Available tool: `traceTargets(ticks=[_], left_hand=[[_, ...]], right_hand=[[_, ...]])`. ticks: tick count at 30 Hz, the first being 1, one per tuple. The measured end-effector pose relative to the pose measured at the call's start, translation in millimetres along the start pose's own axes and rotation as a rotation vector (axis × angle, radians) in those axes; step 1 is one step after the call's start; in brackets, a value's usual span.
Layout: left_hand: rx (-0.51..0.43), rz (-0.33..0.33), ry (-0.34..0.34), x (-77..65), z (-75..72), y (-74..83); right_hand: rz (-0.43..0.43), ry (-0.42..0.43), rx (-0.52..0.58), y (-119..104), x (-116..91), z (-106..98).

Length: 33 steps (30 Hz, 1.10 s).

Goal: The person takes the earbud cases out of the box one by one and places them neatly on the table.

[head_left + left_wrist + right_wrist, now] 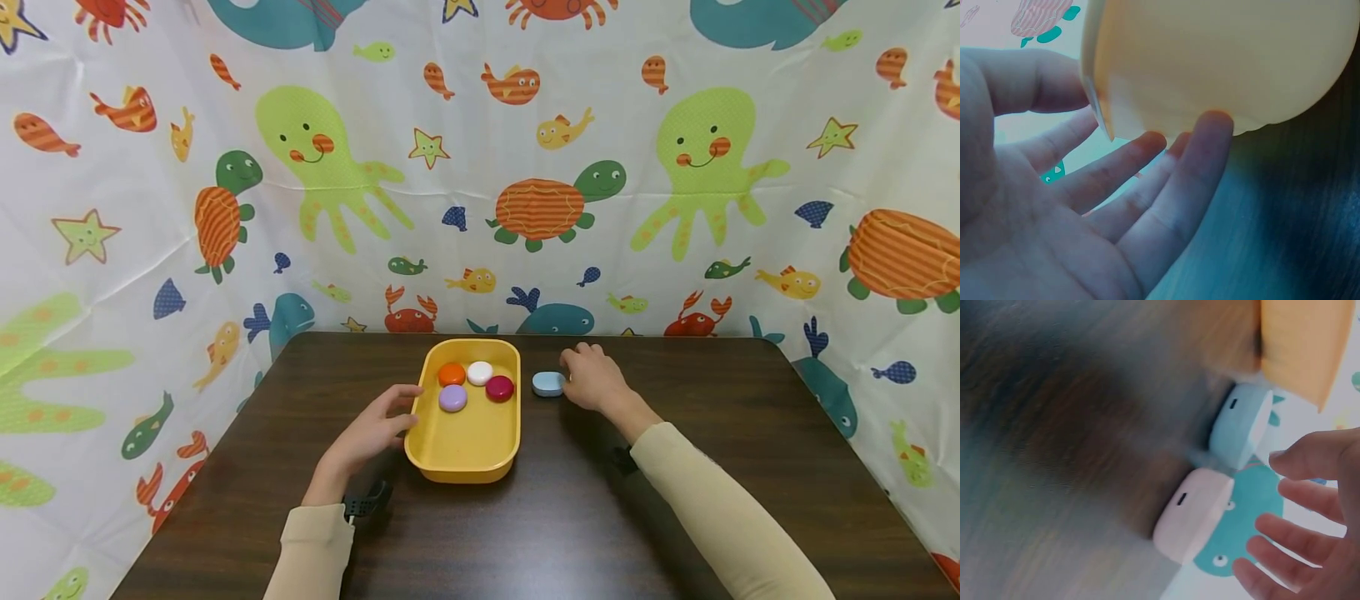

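Observation:
In the head view a yellow tray (462,442) stands on the table. An orange rounded case (452,374), a white one (480,372), a magenta one (499,387) and a lavender one (453,397) sit in its far half. My left hand (375,425) is at the tray's left side, its relaxed fingers (1166,206) against the wall in the left wrist view. To the tray's right lies a light blue case (548,383) with a small dark slot. Beside it, in the right wrist view, is a pale pink case (1192,515). My right hand (596,379) is close to both, fingers spread, holding nothing.
The dark wooden table (675,517) reaches back to a white curtain (465,125) printed with sea animals. A black wrist strap (367,500) shows at my left cuff. In the head view my right hand hides the pink case.

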<state>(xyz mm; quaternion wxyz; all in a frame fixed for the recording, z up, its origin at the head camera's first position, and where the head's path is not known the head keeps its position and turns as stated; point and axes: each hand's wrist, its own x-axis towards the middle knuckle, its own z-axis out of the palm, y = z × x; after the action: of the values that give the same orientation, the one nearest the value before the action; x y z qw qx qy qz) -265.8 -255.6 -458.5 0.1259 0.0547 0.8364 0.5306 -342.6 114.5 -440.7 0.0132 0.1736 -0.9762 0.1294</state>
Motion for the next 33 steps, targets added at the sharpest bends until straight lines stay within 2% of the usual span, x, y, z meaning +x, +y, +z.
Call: traceTargets(ticks=[5, 11, 19, 33], left_hand=[[-0.003, -0.003, -0.003, 1.1, 0.3, -1.2], [-0.004, -0.005, -0.002, 0.1, 1.0, 0.2], [0.001, -0.008, 0.000, -0.6, 0.8, 1.3], [0.003, -0.002, 0.005, -0.6, 0.2, 1.9]], right_hand=[[0.017, -0.008, 0.022, -5.2, 1.4, -4.5], [0.031, 0.020, 0.077, -12.0, 0.2, -14.4], [-0.017, 0.079, 0.111, -31.2, -2.7, -23.4], [-0.103, 0.171, 0.179, -64.2, -8.9, -22.1]])
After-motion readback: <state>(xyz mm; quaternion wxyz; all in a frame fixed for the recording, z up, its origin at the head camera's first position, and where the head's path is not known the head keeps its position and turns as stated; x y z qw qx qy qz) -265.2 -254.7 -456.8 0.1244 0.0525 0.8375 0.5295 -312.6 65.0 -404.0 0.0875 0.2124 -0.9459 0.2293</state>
